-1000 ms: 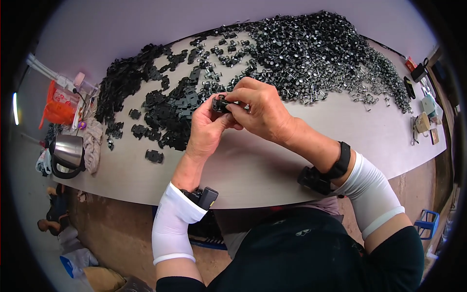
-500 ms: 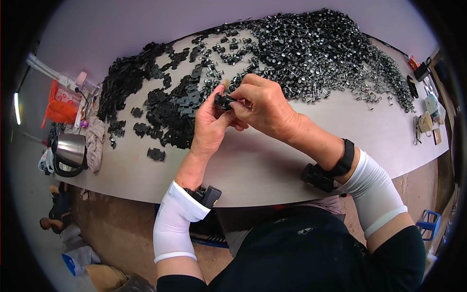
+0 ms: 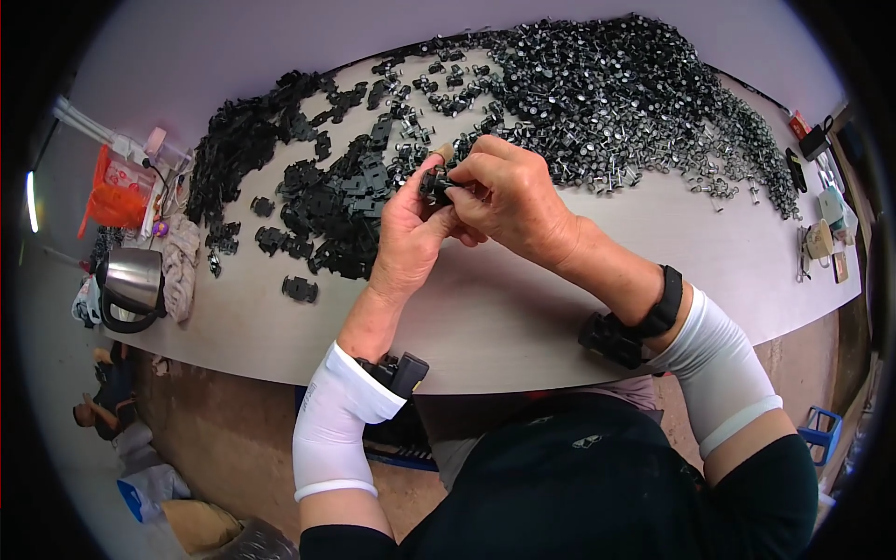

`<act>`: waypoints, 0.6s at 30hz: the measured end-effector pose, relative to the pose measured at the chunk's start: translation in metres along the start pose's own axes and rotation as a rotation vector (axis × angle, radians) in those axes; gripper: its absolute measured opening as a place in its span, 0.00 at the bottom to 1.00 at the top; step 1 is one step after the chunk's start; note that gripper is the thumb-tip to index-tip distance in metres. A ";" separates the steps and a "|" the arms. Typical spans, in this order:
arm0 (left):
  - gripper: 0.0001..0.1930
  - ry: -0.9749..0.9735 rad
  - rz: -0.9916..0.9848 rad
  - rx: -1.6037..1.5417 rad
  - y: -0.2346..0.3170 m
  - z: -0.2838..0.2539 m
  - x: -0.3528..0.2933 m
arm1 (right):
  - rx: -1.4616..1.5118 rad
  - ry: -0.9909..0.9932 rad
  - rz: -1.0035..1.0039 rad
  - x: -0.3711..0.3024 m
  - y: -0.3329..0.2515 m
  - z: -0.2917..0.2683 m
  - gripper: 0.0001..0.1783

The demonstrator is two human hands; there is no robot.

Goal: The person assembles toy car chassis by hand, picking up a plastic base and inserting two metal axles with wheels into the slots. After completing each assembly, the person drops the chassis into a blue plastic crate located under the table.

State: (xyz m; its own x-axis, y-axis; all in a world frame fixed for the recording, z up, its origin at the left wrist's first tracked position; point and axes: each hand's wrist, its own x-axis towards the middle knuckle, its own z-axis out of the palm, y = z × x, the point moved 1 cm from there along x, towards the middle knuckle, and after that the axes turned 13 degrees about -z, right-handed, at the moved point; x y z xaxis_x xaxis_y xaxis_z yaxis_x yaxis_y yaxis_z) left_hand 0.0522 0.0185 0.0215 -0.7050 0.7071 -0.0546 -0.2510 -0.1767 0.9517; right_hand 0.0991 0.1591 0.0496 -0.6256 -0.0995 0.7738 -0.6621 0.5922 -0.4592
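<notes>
Hands pinch 1 small black part above table.

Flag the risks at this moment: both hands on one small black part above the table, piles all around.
1. The small black part is pinched only at the fingertips of the left hand and right hand; a slip could drop it into the black plastic pile, where it may be hard to find.
2. The right forearm might sweep the metal-part pile close behind it.
</notes>
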 end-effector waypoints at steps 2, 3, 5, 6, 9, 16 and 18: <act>0.28 0.000 -0.005 0.006 0.000 -0.001 -0.001 | -0.015 -0.002 -0.013 -0.001 -0.001 0.001 0.05; 0.28 -0.004 -0.010 0.014 -0.001 -0.001 0.000 | -0.033 -0.001 -0.025 -0.001 -0.001 0.001 0.05; 0.28 0.022 0.014 0.021 -0.004 -0.001 0.003 | -0.046 -0.026 -0.064 0.001 -0.003 0.001 0.06; 0.28 0.052 0.040 0.031 -0.005 -0.001 0.003 | -0.055 -0.050 -0.106 0.002 -0.005 0.002 0.06; 0.27 0.044 0.021 0.004 -0.005 0.001 0.000 | -0.120 -0.045 -0.195 0.002 -0.003 0.000 0.07; 0.26 0.112 0.042 0.095 -0.002 0.007 -0.002 | -0.169 -0.075 -0.124 0.001 -0.008 0.002 0.07; 0.25 0.053 0.099 0.081 0.000 0.004 -0.003 | -0.154 -0.046 -0.124 0.000 -0.010 0.004 0.08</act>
State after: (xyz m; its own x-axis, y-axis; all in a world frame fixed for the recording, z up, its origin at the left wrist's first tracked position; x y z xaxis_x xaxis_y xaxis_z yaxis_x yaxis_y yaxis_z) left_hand 0.0570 0.0198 0.0229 -0.7580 0.6517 0.0272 -0.1252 -0.1862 0.9745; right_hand 0.1037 0.1497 0.0525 -0.5635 -0.2141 0.7979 -0.6670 0.6878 -0.2865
